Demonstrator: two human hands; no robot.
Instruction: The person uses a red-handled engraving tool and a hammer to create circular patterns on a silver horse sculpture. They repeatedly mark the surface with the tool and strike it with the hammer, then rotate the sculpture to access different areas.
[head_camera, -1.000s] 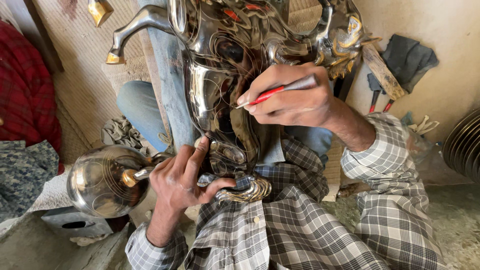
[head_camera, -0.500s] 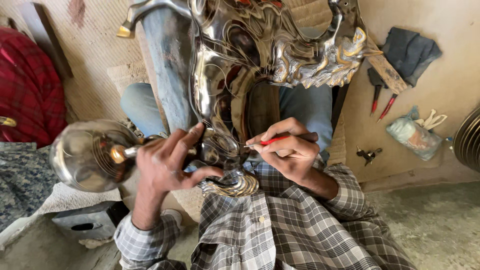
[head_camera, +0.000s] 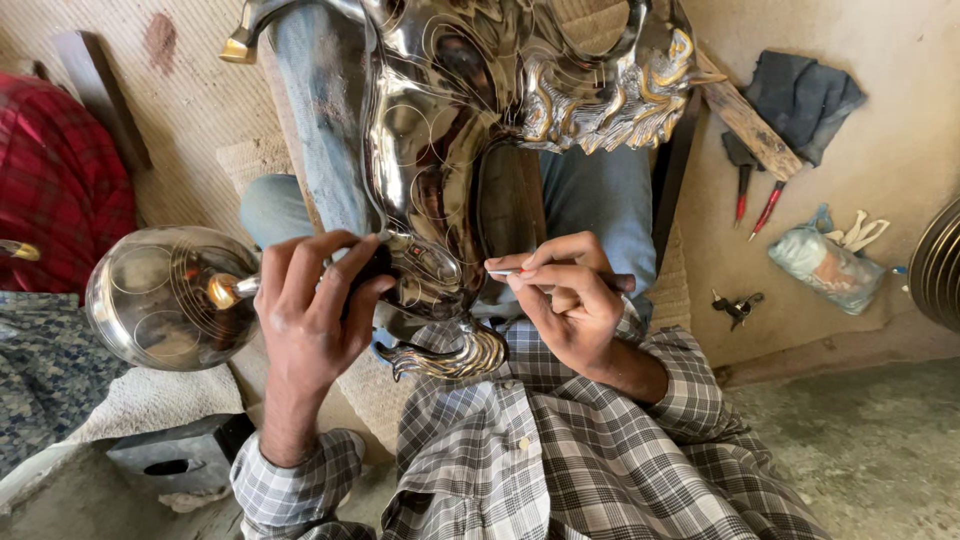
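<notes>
Across the lap at centre: large polished metal vessel, rigid, probably heavy, slick on its mirror faces. Left hand clamped round its lower neck; right hand pinching a red-tipped scribing tool against the metal. Best gripped at neck or ornate cast trim, not smooth panels; scratch-prone.

Left hand steadies ornate metal piece; right hand grips red-tipped tool.
</notes>
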